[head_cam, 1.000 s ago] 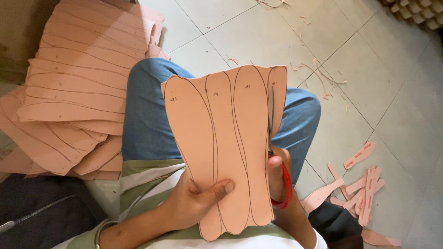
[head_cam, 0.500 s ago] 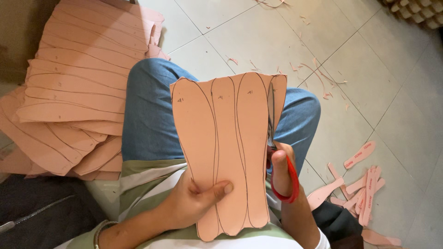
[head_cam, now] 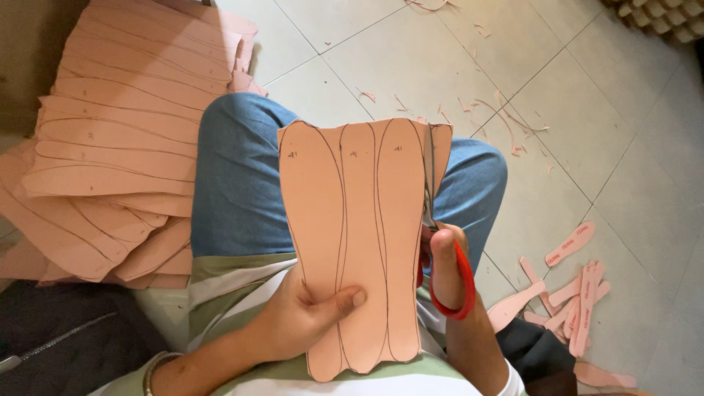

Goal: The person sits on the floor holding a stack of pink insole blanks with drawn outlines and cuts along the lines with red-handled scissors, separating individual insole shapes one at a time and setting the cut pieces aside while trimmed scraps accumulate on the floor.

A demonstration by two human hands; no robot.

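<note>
The left hand is pinching the pink sheet above the lap; the right hand, fingers closed through red-handled scissors, is apparently cutting its right edge.

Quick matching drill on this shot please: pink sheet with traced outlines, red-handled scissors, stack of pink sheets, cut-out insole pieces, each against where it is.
1 pink sheet
2 red-handled scissors
3 stack of pink sheets
4 cut-out insole pieces

A on the floor tiles, person's right
B in the right hand
C piled at the person's left
D pinched by the left hand

Pairs: 1-D, 2-B, 3-C, 4-A
</note>
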